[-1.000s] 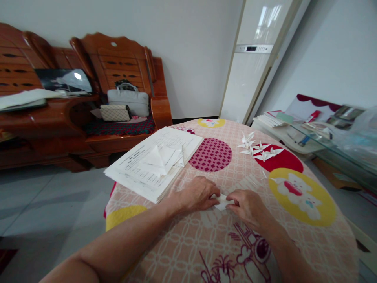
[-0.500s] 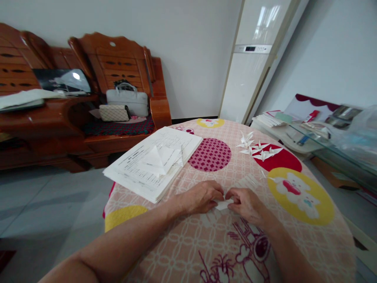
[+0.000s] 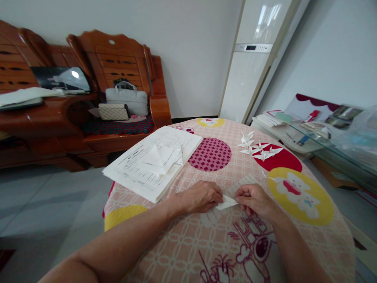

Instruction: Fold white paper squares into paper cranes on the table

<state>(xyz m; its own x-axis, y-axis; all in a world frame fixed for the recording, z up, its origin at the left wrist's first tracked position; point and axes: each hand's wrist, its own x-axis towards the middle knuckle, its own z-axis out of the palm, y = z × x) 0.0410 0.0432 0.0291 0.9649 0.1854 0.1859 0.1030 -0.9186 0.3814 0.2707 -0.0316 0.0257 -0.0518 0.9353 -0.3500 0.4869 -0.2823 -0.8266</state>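
A small piece of folded white paper (image 3: 226, 203) lies between my hands, low over the patterned tablecloth (image 3: 188, 243). My left hand (image 3: 206, 196) is closed on its left end, with the fingertips partly hidden. At the pointed right end, my right hand (image 3: 251, 199) pinches the tip between thumb and fingers. Beyond my right hand, several folded white paper cranes (image 3: 265, 153) sit in a group on the cloth. Left of my hands rests a stack of printed sheets (image 3: 132, 169), with a folded white paper piece (image 3: 159, 159) on top.
A wooden bench (image 3: 123, 63) stands at the far left, holding a grey bag (image 3: 129, 98) and a quilted purse (image 3: 113, 112). A tall white cabinet-like unit (image 3: 247, 78) stands behind the table. On the right, a glass-topped side table (image 3: 347, 153) carries papers and plastic bags.
My right hand has slid right, away from my left hand, to the paper's right tip. More of the folded paper now shows between them. My left hand has barely moved.
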